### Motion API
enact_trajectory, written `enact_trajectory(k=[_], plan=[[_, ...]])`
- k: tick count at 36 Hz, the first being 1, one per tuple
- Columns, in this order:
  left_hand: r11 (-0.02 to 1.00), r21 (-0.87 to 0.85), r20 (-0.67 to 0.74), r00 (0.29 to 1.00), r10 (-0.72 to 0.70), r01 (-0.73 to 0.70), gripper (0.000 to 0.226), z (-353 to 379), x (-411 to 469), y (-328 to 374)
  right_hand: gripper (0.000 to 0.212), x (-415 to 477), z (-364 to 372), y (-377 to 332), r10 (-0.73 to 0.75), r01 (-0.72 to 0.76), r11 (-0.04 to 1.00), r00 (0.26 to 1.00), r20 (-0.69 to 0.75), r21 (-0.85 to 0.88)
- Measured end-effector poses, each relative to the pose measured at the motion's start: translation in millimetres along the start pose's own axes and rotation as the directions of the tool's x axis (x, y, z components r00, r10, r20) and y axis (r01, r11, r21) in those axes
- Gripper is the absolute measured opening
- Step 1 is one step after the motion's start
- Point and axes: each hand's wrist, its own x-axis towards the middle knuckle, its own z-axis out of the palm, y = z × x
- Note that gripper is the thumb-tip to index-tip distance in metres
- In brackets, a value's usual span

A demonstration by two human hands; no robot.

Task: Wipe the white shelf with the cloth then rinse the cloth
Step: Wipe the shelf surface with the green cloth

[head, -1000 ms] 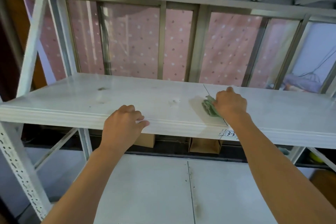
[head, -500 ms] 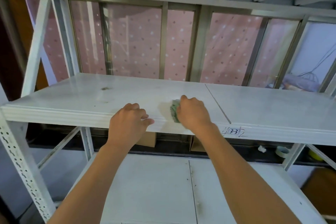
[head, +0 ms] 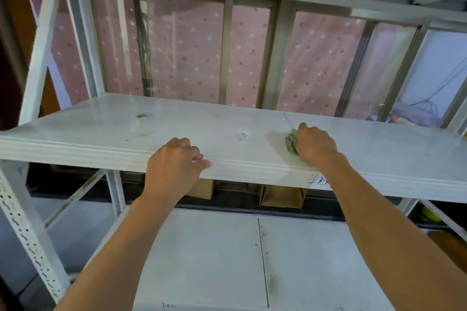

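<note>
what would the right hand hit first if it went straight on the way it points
Ahead of the right hand only bare white shelf and its seam show; beyond the back edge, probably the window frame, depth unclear.

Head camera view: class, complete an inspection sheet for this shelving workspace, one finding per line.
Surface: white shelf, with a dark mark towards its left.
Job's things: green cloth, bunched on the shelf in the right hand.
Clutter: cardboard boxes below the shelf; handwritten label on its front edge.
Hands: left hand rests on the front edge, fingers curled; right hand grips the cloth.
Cables: thin dark wire beyond the window, at right.
Surroundings: pink dotted curtain behind the window frame; lower shelf beneath.
</note>
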Motion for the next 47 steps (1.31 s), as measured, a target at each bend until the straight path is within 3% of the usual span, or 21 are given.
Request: enact_trajectory(k=[7, 12, 15, 19, 24, 31, 35, 38, 42, 45, 47], plan=[[1.0, -0.02, -0.067, 0.998, 0.004, -0.005, 0.017, 5, -3, -4, 0.019, 42, 9, -52, -0.255, 0.253, 0.963, 0.967, 0.014, 0.091], [0.999, 0.002, -0.11, 0.993, 0.036, -0.036, 0.018, 9, -4, -6, 0.021, 31, 4, -88, -0.525, 0.514, 0.839, 0.851, 0.018, 0.178], [0.998, 0.02, -0.113, 0.992, 0.056, -0.054, 0.02, 13, -4, -10, 0.022, 23, 1, -89, -0.607, 0.593, 0.782, 0.795, 0.017, 0.193], [0.999, -0.013, -0.124, 0.992, 0.034, -0.036, 0.02, 12, -5, -8, 0.022, 41, 9, -66, -0.567, 0.559, 0.818, 0.823, 0.028, 0.131], [0.999, -0.043, -0.1, 0.995, -0.029, 0.024, 0.02, 10, -4, -3, 0.03, 89, 26, -1, -0.294, 0.292, 0.955, 0.954, 0.054, 0.041], [0.998, -0.06, -0.116, 0.993, -0.006, -0.001, 0.02, 10, -1, -6, 0.036, 129, 38, -8, -0.26, 0.26, 0.966, 0.964, 0.064, -0.003], [0.997, -0.074, -0.099, 0.995, -0.011, 0.003, 0.02, 8, 0, -6, 0.04, 133, 33, -33, -0.362, 0.366, 0.931, 0.922, 0.137, -0.002], [0.996, -0.084, -0.087, 0.996, -0.025, 0.018, 0.02, 8, 0, -6, 0.017, 113, 23, -57, -0.511, 0.507, 0.86, 0.848, 0.139, 0.065], [0.994, -0.1, -0.085, 0.996, -0.04, 0.032, 0.02, 8, 0, -6, 0.018, 63, 7, -78, -0.681, 0.664, 0.729, 0.726, 0.092, 0.165], [0.996, -0.092, -0.088, 0.996, -0.021, 0.013, 0.023, 8, 1, -7, 0.017, 38, 0, -79, -0.738, 0.717, 0.67, 0.672, 0.066, 0.192], [0.997, -0.08, -0.081, 0.997, -0.011, 0.005, 0.023, 7, 2, -7, 0.017, 36, 1, -75, -0.734, 0.711, 0.671, 0.677, 0.055, 0.211]])
